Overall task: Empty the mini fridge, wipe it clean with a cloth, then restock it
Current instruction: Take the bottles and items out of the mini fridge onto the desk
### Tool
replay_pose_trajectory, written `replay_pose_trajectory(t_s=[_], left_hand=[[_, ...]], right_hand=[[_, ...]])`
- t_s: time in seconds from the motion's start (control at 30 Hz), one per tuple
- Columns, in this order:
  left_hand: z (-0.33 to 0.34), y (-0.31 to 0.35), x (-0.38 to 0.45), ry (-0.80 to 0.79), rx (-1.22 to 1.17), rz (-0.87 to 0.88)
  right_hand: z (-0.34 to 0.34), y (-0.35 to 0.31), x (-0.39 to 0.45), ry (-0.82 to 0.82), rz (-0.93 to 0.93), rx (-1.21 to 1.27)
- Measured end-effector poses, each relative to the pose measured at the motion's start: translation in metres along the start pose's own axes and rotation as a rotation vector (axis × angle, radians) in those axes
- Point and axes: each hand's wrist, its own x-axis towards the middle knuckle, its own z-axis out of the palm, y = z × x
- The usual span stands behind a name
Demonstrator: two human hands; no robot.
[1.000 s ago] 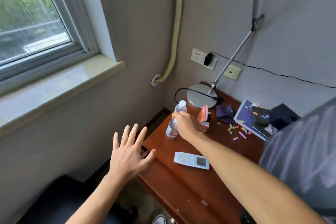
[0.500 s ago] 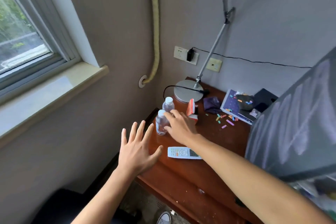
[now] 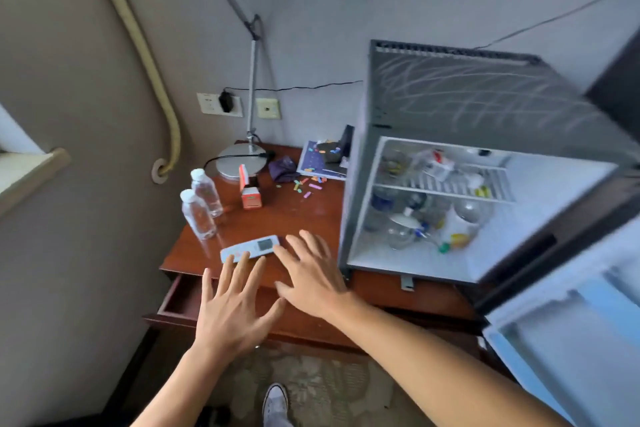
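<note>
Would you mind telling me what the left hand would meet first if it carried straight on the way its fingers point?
Most likely the white remote control: the open left hand has its fingertips right at its near edge. Beyond stand two clear plastic water bottles. Whether the hand is above the reddish-brown wooden desk or touching it is unclear.

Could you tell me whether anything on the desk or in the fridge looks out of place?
Small coloured bits lie scattered on the desk beside a crumpled purple cloth. The drawer hangs open. Inside the fridge, items look jumbled, though blur hides detail.
</note>
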Motion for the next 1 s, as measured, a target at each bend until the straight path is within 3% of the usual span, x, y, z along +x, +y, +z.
replay_pose_trajectory(t_s=[0.27, 0.5, 0.87, 1.0], left_hand=[[0.017, 0.116, -0.045, -0.052, 0.039, 0.210], [0.020, 0.187, -0.034, -0.073, 0.040, 0.346], [0.019, 0.234, 0.046, -0.051, 0.072, 0.453], [0.018, 0.236, 0.067, -0.043, 0.037, 0.467]], right_hand=[[-0.034, 0.059, -0.142, 0.019, 0.249, -0.052], [-0.051, 0.110, -0.204, -0.006, 0.473, -0.030], [-0.088, 0.191, -0.167, 0.070, 0.581, -0.022], [-0.102, 0.222, -0.127, 0.200, 0.670, 0.106]])
